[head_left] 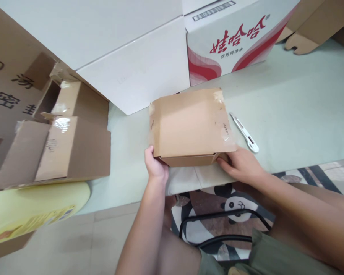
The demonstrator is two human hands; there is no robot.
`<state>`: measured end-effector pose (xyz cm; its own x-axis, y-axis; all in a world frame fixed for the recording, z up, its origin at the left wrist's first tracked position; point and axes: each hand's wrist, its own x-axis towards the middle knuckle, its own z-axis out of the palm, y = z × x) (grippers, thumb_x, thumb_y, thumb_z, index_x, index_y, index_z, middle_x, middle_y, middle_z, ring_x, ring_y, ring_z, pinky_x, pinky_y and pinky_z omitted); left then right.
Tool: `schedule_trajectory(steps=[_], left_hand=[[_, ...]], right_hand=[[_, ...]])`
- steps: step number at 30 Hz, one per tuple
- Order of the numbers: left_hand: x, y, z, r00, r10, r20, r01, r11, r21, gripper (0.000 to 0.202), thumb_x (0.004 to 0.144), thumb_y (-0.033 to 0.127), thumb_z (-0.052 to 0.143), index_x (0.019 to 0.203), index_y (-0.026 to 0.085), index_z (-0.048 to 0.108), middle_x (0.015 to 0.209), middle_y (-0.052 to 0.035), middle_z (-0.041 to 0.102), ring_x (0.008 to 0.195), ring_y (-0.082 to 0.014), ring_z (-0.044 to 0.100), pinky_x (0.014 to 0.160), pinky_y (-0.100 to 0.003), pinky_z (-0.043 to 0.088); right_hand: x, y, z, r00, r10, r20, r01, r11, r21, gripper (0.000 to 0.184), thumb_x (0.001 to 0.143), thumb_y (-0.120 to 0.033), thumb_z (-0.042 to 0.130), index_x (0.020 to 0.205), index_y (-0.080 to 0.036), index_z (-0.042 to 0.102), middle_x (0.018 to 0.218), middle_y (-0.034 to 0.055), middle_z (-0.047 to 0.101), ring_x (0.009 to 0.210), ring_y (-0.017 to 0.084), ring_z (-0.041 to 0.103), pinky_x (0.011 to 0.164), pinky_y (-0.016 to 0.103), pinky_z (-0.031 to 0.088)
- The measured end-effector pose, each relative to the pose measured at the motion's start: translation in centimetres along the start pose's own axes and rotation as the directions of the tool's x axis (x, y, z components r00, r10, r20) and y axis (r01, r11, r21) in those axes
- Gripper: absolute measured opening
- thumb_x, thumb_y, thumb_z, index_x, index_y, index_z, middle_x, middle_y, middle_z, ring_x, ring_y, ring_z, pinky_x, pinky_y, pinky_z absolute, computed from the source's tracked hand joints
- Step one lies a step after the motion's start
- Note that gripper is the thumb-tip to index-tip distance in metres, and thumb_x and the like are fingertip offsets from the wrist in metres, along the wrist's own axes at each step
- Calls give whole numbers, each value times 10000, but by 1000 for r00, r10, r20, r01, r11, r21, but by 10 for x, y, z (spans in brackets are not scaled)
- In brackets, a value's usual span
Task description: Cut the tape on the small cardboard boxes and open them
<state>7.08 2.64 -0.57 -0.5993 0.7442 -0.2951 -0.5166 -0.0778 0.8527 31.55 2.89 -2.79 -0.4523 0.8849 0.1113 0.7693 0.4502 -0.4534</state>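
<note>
A small brown cardboard box [189,122] rests on the pale green table, with clear tape and torn patches along its left and right edges. My left hand [156,166] grips its near left corner, the thumb up on the side and the other fingers hidden beneath. At the near right corner my right hand [242,165] is closed on the box, its fingers partly tucked under the overhanging edge. Just right of the box lies a white utility knife [244,133], touched by neither hand.
Cut-open cardboard boxes [77,141] stand at the left, above a yellow rounded container [40,206]. Large white boxes [143,68] and a printed red-and-white carton [229,46] line the back. Another brown carton [318,26] is at the far right. The table's [298,110] near edge borders my legs.
</note>
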Motion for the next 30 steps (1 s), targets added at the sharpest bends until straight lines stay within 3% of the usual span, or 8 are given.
schedule_trajectory(steps=[9, 15, 30], left_hand=[[1, -1, -2, 1000, 5, 0, -5, 1000, 11, 346, 690, 431, 582, 882, 167, 698, 900, -84, 740, 1014, -260, 663, 830, -311, 479], [1, 0, 0, 999, -5, -32, 4, 999, -40, 275, 675, 396, 599, 802, 171, 693, 851, -64, 739, 876, -220, 672, 782, -292, 484], [2, 2, -4, 1000, 16, -5, -16, 1000, -15, 276, 682, 413, 595, 773, 174, 696, 830, -66, 732, 894, -222, 677, 780, -289, 490]], right_hand=[[-1, 1, 2, 1000, 1, -9, -2, 1000, -6, 263, 874, -310, 445, 988, -156, 626, 918, 137, 675, 755, 269, 635, 616, 345, 451], [0, 1, 2, 1000, 2, 6, -2, 1000, 8, 267, 871, -315, 446, 974, -152, 630, 882, 142, 661, 730, 274, 634, 590, 350, 439], [-3, 2, 5, 997, 42, -69, -37, 997, 71, 303, 876, -401, 509, 1030, -173, 638, 864, 108, 641, 736, 264, 616, 600, 348, 445]])
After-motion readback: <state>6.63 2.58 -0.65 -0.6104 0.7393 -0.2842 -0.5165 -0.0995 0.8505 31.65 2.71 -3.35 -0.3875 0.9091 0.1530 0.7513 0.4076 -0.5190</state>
